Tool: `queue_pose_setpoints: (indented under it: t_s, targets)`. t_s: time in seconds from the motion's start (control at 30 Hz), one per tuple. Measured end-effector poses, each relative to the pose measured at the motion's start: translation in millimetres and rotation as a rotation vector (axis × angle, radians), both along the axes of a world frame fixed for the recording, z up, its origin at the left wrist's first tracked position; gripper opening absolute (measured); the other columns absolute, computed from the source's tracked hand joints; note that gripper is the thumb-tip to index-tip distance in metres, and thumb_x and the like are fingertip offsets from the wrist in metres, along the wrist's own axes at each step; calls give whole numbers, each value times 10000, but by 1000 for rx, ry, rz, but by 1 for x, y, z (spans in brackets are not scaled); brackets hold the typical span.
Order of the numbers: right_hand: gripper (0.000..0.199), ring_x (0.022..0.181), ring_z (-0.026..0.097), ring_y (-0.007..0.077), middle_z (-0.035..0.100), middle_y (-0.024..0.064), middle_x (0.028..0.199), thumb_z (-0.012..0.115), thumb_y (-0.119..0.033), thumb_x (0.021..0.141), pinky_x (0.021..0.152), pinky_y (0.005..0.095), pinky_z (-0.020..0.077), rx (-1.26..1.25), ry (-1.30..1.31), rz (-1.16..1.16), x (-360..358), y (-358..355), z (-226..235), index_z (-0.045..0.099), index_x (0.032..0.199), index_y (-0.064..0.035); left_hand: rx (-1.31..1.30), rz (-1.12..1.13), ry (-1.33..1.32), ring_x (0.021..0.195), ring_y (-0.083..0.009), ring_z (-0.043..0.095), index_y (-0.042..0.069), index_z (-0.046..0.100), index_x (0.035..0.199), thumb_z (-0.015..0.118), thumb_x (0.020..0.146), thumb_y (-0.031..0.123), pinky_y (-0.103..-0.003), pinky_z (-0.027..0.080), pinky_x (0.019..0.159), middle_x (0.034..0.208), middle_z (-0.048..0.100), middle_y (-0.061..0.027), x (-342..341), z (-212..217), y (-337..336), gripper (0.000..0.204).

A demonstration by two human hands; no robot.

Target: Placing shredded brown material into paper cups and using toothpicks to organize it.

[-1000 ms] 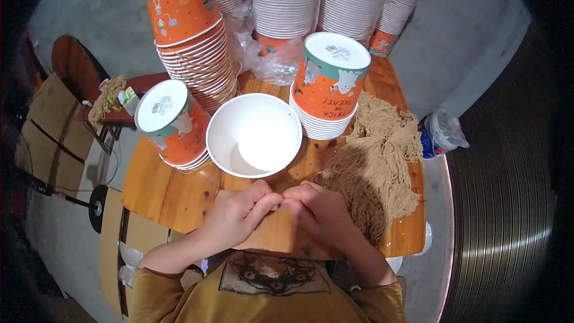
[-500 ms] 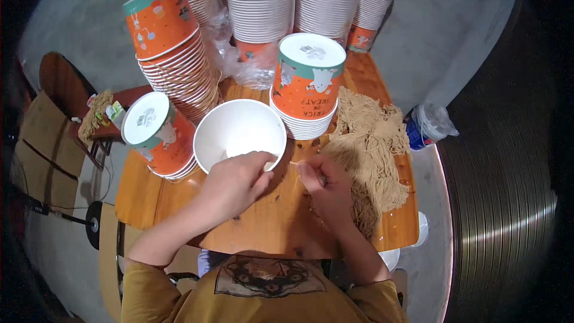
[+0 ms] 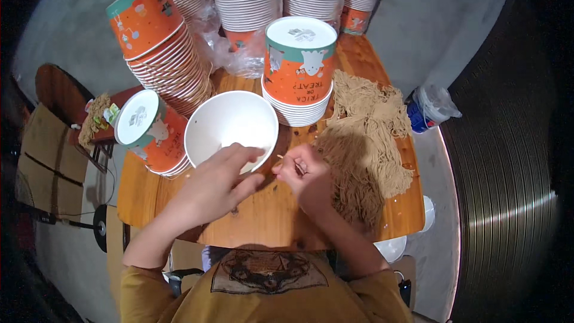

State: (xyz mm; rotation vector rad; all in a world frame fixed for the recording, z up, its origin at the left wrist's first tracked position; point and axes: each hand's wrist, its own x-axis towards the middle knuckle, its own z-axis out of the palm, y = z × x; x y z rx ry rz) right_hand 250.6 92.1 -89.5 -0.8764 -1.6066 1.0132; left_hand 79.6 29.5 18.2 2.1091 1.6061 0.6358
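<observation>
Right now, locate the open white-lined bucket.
In the head view, left of centre, the open white-lined bucket stands on the table, left of an orange stack, with the left hand over its near rim.

Front tabletop [image 3: 263, 221] offers passage, bounded by white bucket [image 3: 206, 122] and string heap [image 3: 371, 134].

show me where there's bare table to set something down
Bare table: between the left hand, right hand and near edge; also left of the left forearm, in front of the short stack. Crowded: beyond the hands (white tub, tall stacks) and right, under the string pile.
</observation>
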Motion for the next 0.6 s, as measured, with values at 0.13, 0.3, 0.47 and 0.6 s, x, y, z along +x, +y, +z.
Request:
queue_pose_setpoints:
  t_s: [0.13,0.3,0.47,0.6]
  targets:
    - [126,604,520,104,528,47,676,617,-6,786,570,267,444,-84,136,29,-4,3,4,506,815,-57,6,12,-60,948,-330,619,39,532,1212,592,893,197,-399,485,813,1017,631,-173,8,-5,19,361]
    - [89,655,514,30,507,-31,721,563,54,831,616,204,485,-94,125,71,-8,10,-2,509,838,-16,-233,82,-126,809,-181,625,59,495,1287,560,915,99,-314,506,754,937,637,-103,12,0,25,380]
    - [98,622,514,68,514,7,687,592,26,794,589,240,467,-108,110,37,-11,11,-2,518,828,-30,-233,78,-166,796,-154,608,58,491,1297,554,916,87,-299,503,747,931,624,-83,7,-4,26,387]
    - [109,588,530,118,531,53,661,620,-4,768,574,280,453,-107,119,8,-11,11,2,530,817,-38,-246,78,-158,791,-137,599,62,492,1301,551,916,84,-289,502,739,931,615,-72,7,-5,28,390]
